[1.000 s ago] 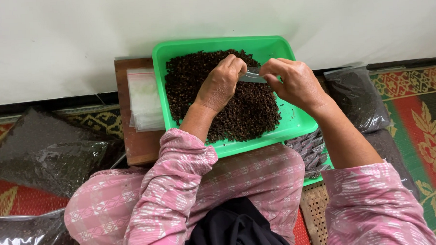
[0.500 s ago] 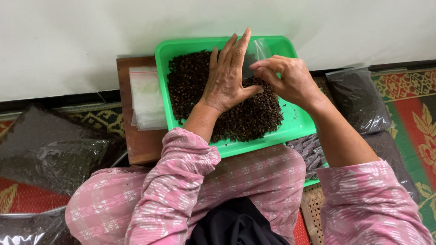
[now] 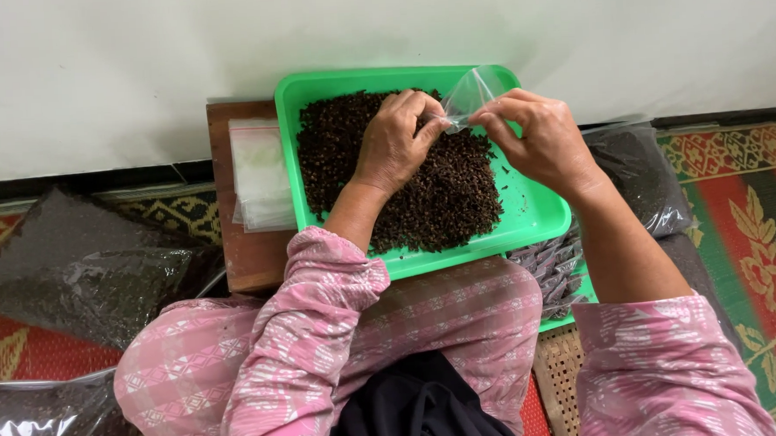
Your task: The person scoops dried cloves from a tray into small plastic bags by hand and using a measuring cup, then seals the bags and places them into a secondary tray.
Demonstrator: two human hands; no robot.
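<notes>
Your left hand (image 3: 393, 144) and right hand (image 3: 537, 137) pinch a small clear plastic bag (image 3: 472, 94) between them above the green plastic tray (image 3: 536, 211), which holds a heap of dark dried cloves (image 3: 439, 190). A stack of empty clear bags (image 3: 260, 176) lies on the low wooden table (image 3: 245, 250), just left of the tray. Large clear sacks of dark spice (image 3: 85, 275) lie on the patterned mat (image 3: 754, 202) on both sides.

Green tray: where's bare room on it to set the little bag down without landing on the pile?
The green tray is bare along its right side, between the dark spice pile and the right rim, below the right hand. A narrow strip shows along the near rim. The left and middle are crowded with the pile, the left hand and the small clear bag.
</notes>
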